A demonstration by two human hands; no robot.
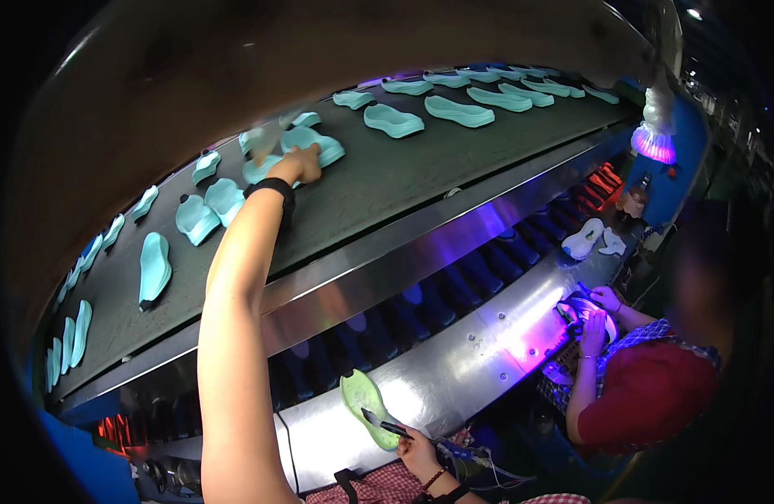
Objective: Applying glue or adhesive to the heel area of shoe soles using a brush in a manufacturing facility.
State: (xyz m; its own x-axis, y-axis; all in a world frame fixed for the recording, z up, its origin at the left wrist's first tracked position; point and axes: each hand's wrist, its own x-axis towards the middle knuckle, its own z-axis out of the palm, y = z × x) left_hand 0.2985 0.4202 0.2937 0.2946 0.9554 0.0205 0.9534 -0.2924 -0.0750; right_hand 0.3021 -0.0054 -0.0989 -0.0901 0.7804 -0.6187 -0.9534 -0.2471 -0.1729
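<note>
My left arm stretches over the dark conveyor belt [370,193]. At its end, my left hand [300,164] has its fingers closed on the edge of a teal shoe sole [326,148]; another teal sole [259,170] lies right beside the hand. Low in the view, my right hand [418,456] grips a brush [391,427] with a black handle. The brush tip rests over a light green shoe sole [359,393], which lies on the metal work ledge [437,370] in front of me.
Several teal soles [393,121] lie spread along the belt, whose metal rail [362,281] faces me. Under it runs a lower row of dark shapes. At right, a co-worker [647,386] handles a shoe part [590,312] under purple light. White parts [583,239] lie beyond.
</note>
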